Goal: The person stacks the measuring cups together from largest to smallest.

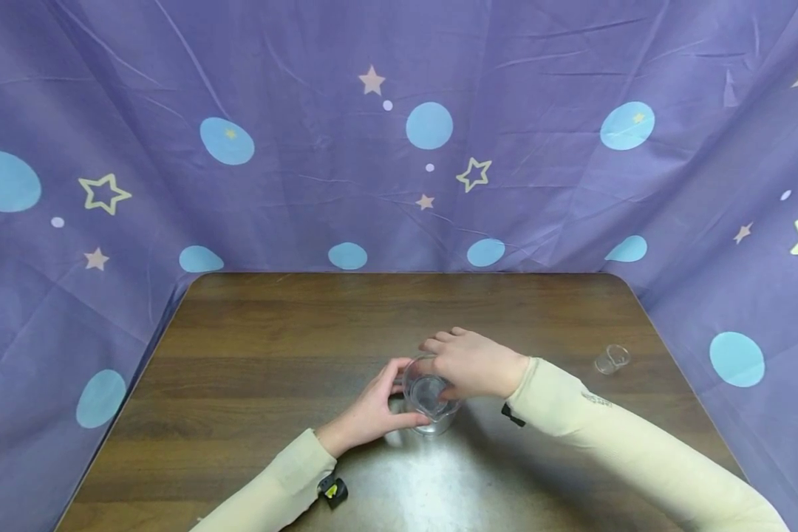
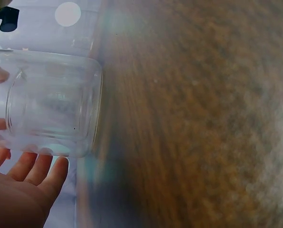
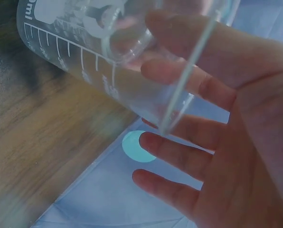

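Observation:
A large clear glass beaker (image 1: 440,423) with white scale marks stands on the wooden table, a smaller glass beaker (image 2: 46,102) nested inside it. My left hand (image 1: 372,410) holds the large beaker from the left, thumb on the near side and fingers round the far side. From the right, my right hand (image 1: 477,363) reaches over the rim. Its thumb (image 3: 189,35) and index finger are inside the large beaker, pinching at the small beaker's rim; the exact contact is blurred by the glass. The other right fingers stay outside, fairly straight.
Another small glass beaker (image 1: 612,360) stands on the table's right side. The brown wooden table (image 1: 253,355) has rounded far corners. A purple curtain (image 1: 306,148) with stars and blue dots surrounds its back and sides.

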### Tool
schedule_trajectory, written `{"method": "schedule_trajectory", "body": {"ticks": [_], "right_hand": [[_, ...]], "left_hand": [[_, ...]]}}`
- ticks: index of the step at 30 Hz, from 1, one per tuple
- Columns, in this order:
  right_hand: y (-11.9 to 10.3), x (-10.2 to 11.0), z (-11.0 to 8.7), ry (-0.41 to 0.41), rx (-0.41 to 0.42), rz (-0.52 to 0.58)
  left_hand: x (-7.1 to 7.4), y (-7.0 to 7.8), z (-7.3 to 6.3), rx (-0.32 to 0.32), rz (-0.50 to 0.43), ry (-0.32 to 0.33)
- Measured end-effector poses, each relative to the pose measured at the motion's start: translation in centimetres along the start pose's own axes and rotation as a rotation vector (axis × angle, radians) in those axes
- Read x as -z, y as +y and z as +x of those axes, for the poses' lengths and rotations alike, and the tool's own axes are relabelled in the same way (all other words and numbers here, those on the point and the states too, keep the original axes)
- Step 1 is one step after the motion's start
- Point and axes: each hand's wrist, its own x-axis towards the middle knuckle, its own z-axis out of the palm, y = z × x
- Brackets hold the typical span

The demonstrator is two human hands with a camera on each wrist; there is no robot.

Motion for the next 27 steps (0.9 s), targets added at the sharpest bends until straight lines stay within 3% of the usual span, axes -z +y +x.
{"method": "schedule_trajectory", "body": {"ticks": [16, 27], "right_hand": [[1.3, 1.9, -3.3, 0.105, 0.021, 0.073], [2.3, 2.5, -5.6, 0.116, -0.024, 0.102]], "left_hand": [[-0.2, 0.1, 0.0, -0.009, 0.015, 0.020], [-0.2, 0.1, 0.1, 0.019, 0.009, 0.021]]}}
